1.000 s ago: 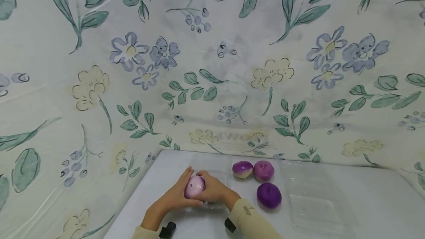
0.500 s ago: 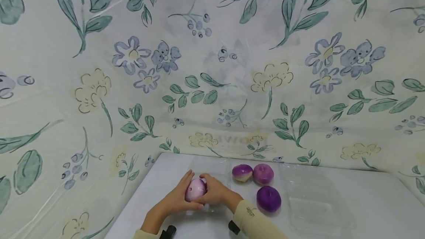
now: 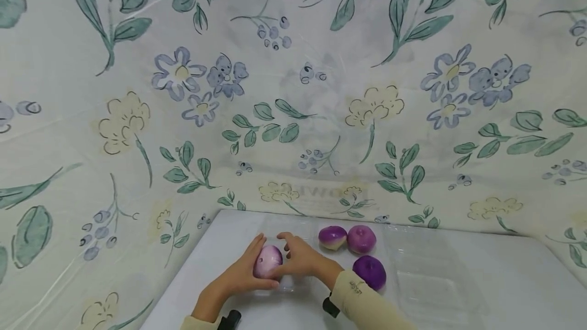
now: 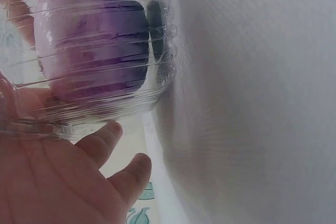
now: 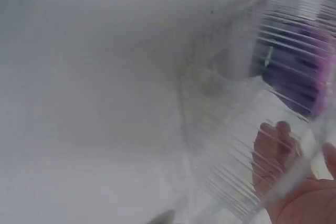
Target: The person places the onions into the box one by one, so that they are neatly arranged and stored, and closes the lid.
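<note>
Pale-purple onion [image 3: 268,262] inside clear tray [image 4: 115,106] — left hand [image 3: 243,273] cupped round it; right hand [image 3: 301,258] loosely spread (thumb beside onion), gripping nothing.

On bench [image 3: 518,279]: left tray [image 3: 298,226], right tray [image 3: 426,264]. Between trays: rear-left onion [image 3: 332,238] beside rear-right onion [image 3: 362,239], front onion [image 3: 370,272] nearer. Fourth onion [image 3: 268,262] in left tray, between left hand [image 3: 243,272] and right hand [image 3: 303,258]. Sheet [image 3: 330,131] behind.

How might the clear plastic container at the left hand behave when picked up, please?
The container would likely flex a little, since its ribbed, see-through walls look thin. Those walls also suggest it is light for its size. The purple vegetable seen through it might roll, as its sides look rounded.
</note>
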The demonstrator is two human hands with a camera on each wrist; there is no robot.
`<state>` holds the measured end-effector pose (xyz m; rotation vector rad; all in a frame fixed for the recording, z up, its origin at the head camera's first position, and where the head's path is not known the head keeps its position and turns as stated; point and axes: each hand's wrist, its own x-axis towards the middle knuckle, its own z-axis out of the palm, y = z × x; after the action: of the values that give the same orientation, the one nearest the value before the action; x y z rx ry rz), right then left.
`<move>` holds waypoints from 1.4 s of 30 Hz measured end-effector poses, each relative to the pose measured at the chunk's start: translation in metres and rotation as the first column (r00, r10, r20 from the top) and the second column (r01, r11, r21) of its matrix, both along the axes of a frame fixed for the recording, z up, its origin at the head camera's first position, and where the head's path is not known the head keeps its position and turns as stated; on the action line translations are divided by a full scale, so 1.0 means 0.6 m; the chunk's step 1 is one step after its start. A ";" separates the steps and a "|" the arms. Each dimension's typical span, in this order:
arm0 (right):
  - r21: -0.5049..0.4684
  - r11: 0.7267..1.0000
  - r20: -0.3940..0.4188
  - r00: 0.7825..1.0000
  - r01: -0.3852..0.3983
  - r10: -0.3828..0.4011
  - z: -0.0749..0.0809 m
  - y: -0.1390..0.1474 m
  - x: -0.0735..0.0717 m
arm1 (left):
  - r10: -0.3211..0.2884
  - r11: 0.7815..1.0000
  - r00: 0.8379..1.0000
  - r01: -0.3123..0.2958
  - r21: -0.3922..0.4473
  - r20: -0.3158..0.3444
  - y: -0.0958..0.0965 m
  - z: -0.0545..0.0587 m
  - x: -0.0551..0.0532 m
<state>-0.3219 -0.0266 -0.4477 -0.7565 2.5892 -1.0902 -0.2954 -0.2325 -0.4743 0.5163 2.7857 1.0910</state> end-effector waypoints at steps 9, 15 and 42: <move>-0.094 0.996 0.069 0.998 -0.001 0.007 0.018 0.011 -0.003 | 0.006 1.000 0.999 -0.006 -0.006 0.033 0.000 0.001 0.003; -0.121 0.993 0.089 0.996 0.002 0.009 0.034 0.019 0.001 | 0.016 1.000 0.999 -0.016 0.004 0.041 0.001 -0.001 -0.001; -0.242 0.964 0.023 0.994 0.109 -0.106 0.045 0.092 -0.012 | -0.004 1.000 1.000 0.004 -0.011 0.001 -0.003 -0.002 0.003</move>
<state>-0.3293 0.0285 -0.4206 -0.6637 2.5431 -1.4604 -0.2935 -0.2342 -0.4753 0.5196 2.7876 1.0746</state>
